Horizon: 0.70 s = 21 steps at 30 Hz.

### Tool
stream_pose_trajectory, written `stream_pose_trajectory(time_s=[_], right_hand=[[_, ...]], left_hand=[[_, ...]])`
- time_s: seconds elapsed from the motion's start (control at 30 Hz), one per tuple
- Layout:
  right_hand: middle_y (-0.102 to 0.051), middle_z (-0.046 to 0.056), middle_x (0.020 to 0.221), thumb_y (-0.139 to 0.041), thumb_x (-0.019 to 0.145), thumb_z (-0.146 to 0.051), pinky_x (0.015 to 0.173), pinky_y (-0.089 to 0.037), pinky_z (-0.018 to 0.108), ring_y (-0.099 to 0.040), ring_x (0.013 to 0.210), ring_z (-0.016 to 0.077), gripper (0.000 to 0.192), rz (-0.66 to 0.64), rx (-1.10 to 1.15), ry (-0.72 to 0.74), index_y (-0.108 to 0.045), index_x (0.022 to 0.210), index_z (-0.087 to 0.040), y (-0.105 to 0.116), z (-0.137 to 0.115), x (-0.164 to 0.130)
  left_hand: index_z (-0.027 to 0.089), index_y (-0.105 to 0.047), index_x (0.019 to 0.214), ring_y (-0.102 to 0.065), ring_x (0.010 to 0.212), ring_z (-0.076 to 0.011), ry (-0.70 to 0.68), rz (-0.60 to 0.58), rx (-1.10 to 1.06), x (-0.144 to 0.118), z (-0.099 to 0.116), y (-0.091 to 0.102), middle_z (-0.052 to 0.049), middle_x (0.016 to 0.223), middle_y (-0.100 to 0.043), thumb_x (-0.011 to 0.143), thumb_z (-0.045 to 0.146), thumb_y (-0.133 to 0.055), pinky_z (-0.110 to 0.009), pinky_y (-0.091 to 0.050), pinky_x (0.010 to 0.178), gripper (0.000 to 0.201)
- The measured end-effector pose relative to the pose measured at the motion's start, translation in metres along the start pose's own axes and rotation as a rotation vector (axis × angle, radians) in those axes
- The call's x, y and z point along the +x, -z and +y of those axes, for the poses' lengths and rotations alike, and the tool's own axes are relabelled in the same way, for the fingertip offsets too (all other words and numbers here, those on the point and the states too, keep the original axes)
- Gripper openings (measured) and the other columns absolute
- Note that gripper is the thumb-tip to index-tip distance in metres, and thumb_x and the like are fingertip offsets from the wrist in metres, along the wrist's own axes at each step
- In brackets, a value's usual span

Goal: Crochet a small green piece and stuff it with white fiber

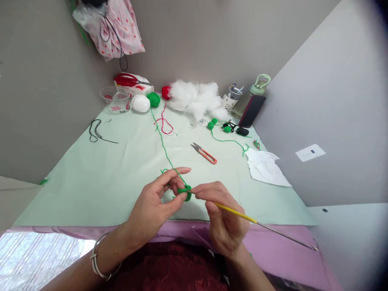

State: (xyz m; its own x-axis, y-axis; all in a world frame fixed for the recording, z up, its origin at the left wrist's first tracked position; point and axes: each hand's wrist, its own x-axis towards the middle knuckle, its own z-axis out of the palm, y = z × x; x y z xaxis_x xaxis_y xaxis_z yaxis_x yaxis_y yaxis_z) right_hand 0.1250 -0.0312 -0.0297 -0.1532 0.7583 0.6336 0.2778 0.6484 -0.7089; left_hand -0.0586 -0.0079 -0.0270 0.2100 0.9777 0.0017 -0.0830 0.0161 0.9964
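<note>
Over the table's near part, my left hand (156,204) pinches a small green crochet piece (188,197) between thumb and fingers. Its index finger is stretched out, with green yarn (163,145) running past it. The yarn leads back to a green yarn ball (153,99). My right hand (226,218) is closed around a crochet hook (236,212) with a yellow grip and metal ends. One end of the hook meets the green piece; whether its tip is inside a stitch is too small to tell. The other end points to the lower right.
Orange-handled thread snips (204,153) lie beyond my hands. White stuffing (195,99), a white yarn ball (140,104), a red yarn ball (166,92) and a plastic tub (115,101) stand at the back. On the right are a bottle (247,101), a phone (253,111) and crumpled paper (266,167).
</note>
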Motion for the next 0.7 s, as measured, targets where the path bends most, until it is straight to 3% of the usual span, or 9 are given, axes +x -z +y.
stream_pose_trajectory(time_s=[0.2, 0.33, 0.43, 0.5, 0.6, 0.7], right_hand=[[-0.076, 0.011, 0.105, -0.054, 0.102, -0.007, 0.078, -0.061, 0.035, -0.071, 0.094, 0.0207, 0.026, -0.076, -0.271, 0.211, -0.069, 0.120, -0.018, -0.004, 0.003, 0.002], [-0.075, 0.012, 0.110, -0.063, 0.098, -0.006, 0.082, -0.063, 0.034, -0.072, 0.102, 0.0232, 0.030, -0.030, -0.520, 0.348, -0.074, 0.122, -0.019, -0.009, 0.006, -0.005], [-0.076, 0.009, 0.108, -0.059, 0.103, -0.011, 0.076, -0.063, 0.034, -0.073, 0.097, 0.0213, 0.028, 0.070, -0.317, 0.220, -0.075, 0.121, -0.025, -0.010, 0.005, -0.005], [-0.077, 0.006, 0.098, -0.055, 0.106, -0.016, 0.071, -0.061, 0.034, -0.072, 0.084, 0.0195, 0.025, 0.150, -0.067, 0.051, -0.076, 0.116, -0.026, -0.010, 0.005, -0.001], [-0.074, 0.003, 0.086, -0.056, 0.107, -0.022, 0.065, -0.057, 0.034, -0.066, 0.070, 0.0168, 0.021, 0.228, 0.265, -0.165, -0.076, 0.106, -0.026, -0.009, 0.004, 0.004], [-0.073, 0.004, 0.088, -0.059, 0.106, -0.024, 0.070, -0.057, 0.034, -0.068, 0.079, 0.0186, 0.020, 0.183, 0.327, -0.232, -0.079, 0.102, -0.026, -0.011, 0.002, 0.005]], left_hand=[[0.024, -0.073, 0.127, -0.059, 0.083, -0.0153, -0.037, 0.063, 0.036, -0.001, -0.001, -0.003, 0.003, 0.085, -0.062, 0.082, 0.015, -0.077, -0.031, -0.051, 0.086, 0.046], [0.027, -0.066, 0.142, -0.057, 0.077, -0.0118, 0.161, -0.040, -0.257, -0.002, -0.002, -0.002, 0.003, 0.087, -0.060, 0.085, 0.024, -0.084, -0.026, -0.051, 0.078, 0.060], [0.025, -0.071, 0.139, -0.040, 0.060, -0.0045, 0.351, -0.160, -0.545, 0.002, 0.001, 0.003, 0.003, 0.085, -0.057, 0.083, 0.031, -0.088, -0.016, -0.034, 0.053, 0.060], [0.023, -0.076, 0.132, -0.029, 0.055, -0.0019, 0.364, -0.179, -0.626, 0.004, 0.003, 0.006, 0.003, 0.084, -0.054, 0.083, 0.030, -0.088, -0.015, -0.024, 0.047, 0.052], [0.026, -0.078, 0.129, -0.037, 0.061, -0.0039, 0.286, -0.171, -0.580, 0.004, 0.004, 0.006, 0.001, 0.091, -0.057, 0.086, 0.028, -0.085, -0.016, -0.030, 0.051, 0.043], [0.034, -0.075, 0.134, -0.050, 0.076, -0.0093, 0.191, -0.157, -0.432, 0.001, 0.001, 0.002, 0.001, 0.095, -0.059, 0.090, 0.028, -0.082, -0.020, -0.042, 0.066, 0.045]])
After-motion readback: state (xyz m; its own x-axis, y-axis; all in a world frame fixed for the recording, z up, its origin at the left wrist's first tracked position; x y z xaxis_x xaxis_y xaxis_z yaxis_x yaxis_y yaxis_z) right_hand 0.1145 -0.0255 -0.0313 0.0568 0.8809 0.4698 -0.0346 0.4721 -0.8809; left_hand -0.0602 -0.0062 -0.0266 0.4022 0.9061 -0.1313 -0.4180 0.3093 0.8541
